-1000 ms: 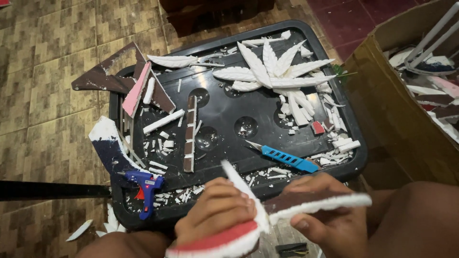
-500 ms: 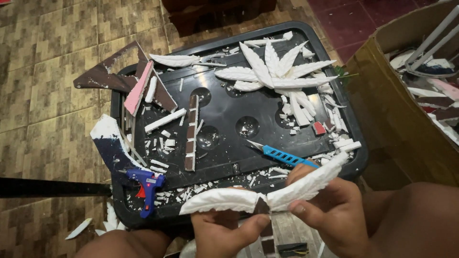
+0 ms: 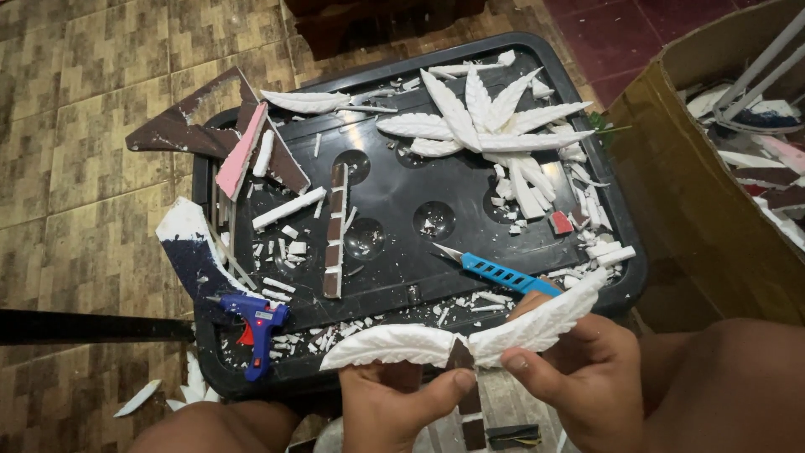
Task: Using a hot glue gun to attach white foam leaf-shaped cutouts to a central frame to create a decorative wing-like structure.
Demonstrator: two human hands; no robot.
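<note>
My left hand (image 3: 394, 403) pinches a white carved foam leaf (image 3: 387, 346) that lies flat and points left. In my right hand (image 3: 579, 369) is a second white foam leaf (image 3: 541, 321), angled up to the right. The two leaves meet tip to tip over a small dark brown strip (image 3: 460, 356) between my thumbs. Both hands hover at the near edge of a black plastic tray (image 3: 402, 180). A blue utility knife (image 3: 499, 271) lies on the tray just above my right hand.
A blue glue gun (image 3: 256, 323) rests at the tray's near left corner. Several white foam leaves (image 3: 482, 117) are laid out as a star at the far right, with foam scraps and brown strips around. A cardboard box (image 3: 696, 193) stands to the right on the tiled floor.
One second ago my left hand held a red-and-white foam piece. It is gone, and both hands have brought the two white leaves level, tip to tip.
</note>
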